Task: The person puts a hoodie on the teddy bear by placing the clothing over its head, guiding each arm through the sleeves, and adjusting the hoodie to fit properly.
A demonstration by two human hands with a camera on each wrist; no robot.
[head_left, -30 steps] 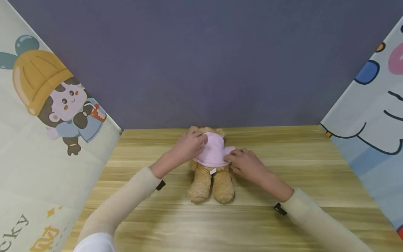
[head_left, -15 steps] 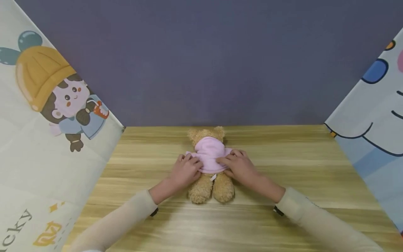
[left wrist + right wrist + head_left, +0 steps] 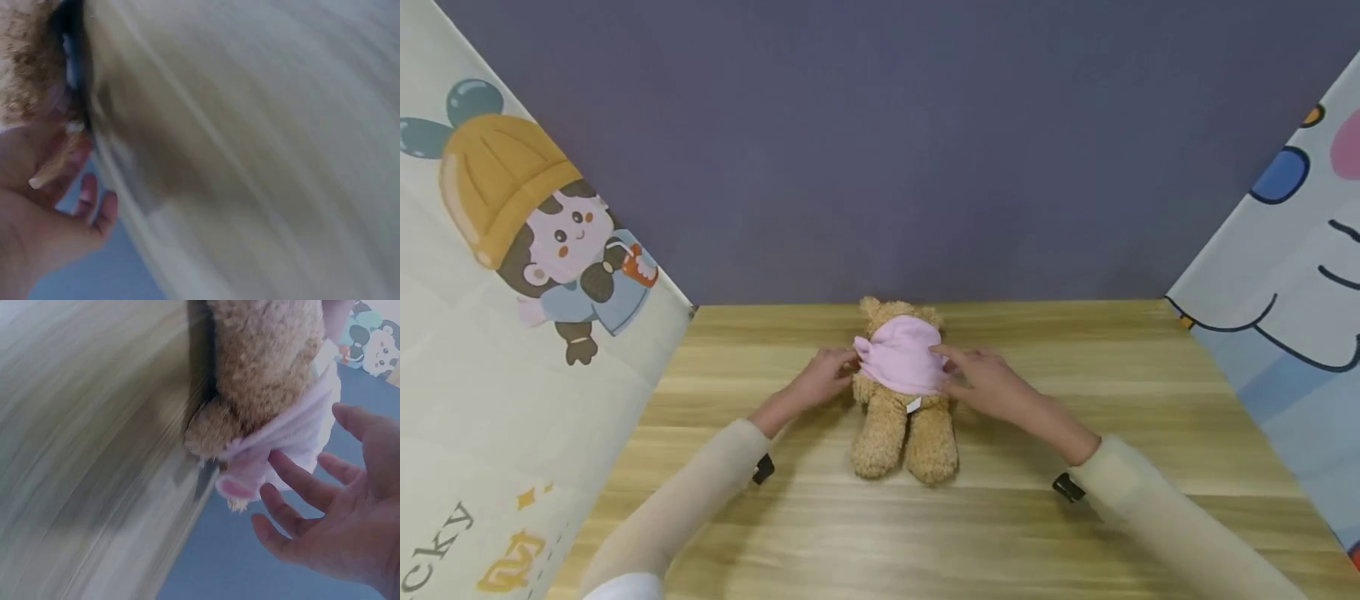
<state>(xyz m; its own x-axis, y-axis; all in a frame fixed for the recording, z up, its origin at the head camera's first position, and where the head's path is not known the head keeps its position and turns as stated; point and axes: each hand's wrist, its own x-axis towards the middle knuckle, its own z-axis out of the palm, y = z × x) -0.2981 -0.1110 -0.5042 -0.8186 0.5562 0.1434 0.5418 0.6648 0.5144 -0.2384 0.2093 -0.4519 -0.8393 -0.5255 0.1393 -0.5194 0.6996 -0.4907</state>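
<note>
A brown teddy bear (image 3: pixel 880 433) lies on the wooden table in the head view, legs towards me. A pink garment (image 3: pixel 898 358) covers its upper body, and a white tag (image 3: pixel 913 405) shows below the hem. My left hand (image 3: pixel 822 379) is at the garment's left sleeve; in the left wrist view that hand (image 3: pixel 44 206) has loosely bent fingers beside the fur, and the picture is blurred. On the other side, my right hand (image 3: pixel 992 383) reaches the garment's right edge. The right wrist view shows this hand (image 3: pixel 337 500) with spread fingers near the pink sleeve (image 3: pixel 240 481).
The wooden table (image 3: pixel 880 533) ends at a dark grey-blue wall (image 3: pixel 880 150) just behind the bear's head. Printed panels flank it: a left panel with a cartoon figure (image 3: pixel 565 233) and a right panel (image 3: pixel 1300 333) with bold outlines.
My left hand has moved off the garment's lower left to the left sleeve. My right hand's fingers have come off the garment's back towards its right edge. The garment sits higher and slightly turned.
</note>
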